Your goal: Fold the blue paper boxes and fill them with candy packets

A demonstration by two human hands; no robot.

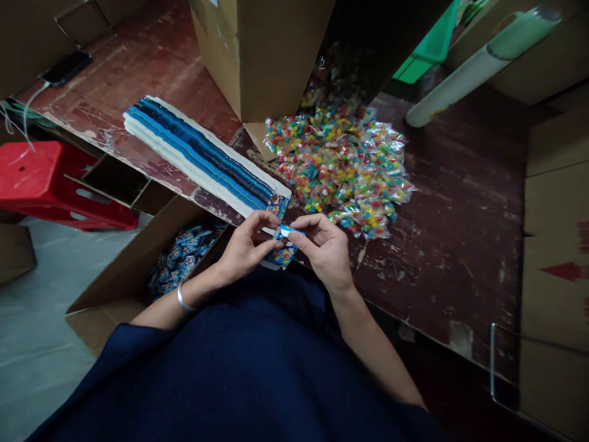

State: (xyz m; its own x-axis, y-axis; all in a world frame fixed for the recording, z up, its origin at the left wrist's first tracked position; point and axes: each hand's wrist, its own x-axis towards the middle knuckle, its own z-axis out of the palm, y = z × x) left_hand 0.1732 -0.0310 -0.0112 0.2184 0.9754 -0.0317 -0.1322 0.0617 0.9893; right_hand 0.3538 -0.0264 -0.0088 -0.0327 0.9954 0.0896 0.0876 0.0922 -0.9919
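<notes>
Between my two hands is a small blue printed candy box (286, 245), held just off the table's front edge. My left hand (252, 240) pinches its left side with thumb and fingers. On the other side, my right hand (324, 245) has thumb and fingertips closed on the box's upper end, where a white flap shows. A long row of flat blue and white cartons (202, 159) lies on the table just beyond my left hand. Past my right hand spreads a heap of clear packets of colourful candy (343, 166).
Below the table at left, an open cardboard box (119, 264) holds several blue candy boxes (184, 252). A large carton (280, 55) stands behind the packets. Also around are a red stool (41, 178), a white roll (478, 67), a green crate (426, 52) and stacked cartons (556, 258) at right.
</notes>
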